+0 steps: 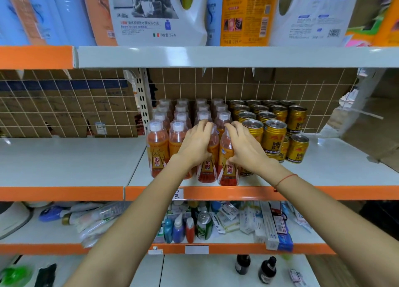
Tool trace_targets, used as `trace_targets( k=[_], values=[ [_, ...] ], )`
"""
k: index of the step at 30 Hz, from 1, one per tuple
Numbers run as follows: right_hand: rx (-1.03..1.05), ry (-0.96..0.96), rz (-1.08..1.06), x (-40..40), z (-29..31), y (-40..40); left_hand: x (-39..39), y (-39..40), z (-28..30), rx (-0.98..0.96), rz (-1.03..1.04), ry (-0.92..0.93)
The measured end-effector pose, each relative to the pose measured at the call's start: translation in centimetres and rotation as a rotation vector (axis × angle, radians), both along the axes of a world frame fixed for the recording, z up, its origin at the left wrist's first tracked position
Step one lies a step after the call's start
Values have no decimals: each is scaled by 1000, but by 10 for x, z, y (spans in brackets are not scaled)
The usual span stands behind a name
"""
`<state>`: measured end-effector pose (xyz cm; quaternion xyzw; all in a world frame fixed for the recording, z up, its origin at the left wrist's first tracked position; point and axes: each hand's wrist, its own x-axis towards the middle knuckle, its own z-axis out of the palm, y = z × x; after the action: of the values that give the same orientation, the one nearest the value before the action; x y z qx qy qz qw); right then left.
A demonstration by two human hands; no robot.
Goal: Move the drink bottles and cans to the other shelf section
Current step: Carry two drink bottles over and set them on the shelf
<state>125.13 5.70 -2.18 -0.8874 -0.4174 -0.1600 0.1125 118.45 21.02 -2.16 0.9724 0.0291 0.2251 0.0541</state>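
We find the orange drink bottles point(157, 148) in rows on the right section of the middle shelf point(323, 170), gold cans point(274, 137) just beside them. Left hand point(194, 146) grips one front bottle, right hand point(244, 148) grips its neighbour.

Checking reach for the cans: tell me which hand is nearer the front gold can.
Right. The right hand grips a bottle beside the front gold can; the left hand is farther left.
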Motion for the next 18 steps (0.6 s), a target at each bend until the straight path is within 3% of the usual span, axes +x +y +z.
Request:
trace_targets(
  k=[7,18],
  values=[
    [-73,-131,24,5,6,-2,3,5,5,63,-21,9],
    [-156,-170,71,13,17,-2,11,9,13,82,11,74]
  ],
)
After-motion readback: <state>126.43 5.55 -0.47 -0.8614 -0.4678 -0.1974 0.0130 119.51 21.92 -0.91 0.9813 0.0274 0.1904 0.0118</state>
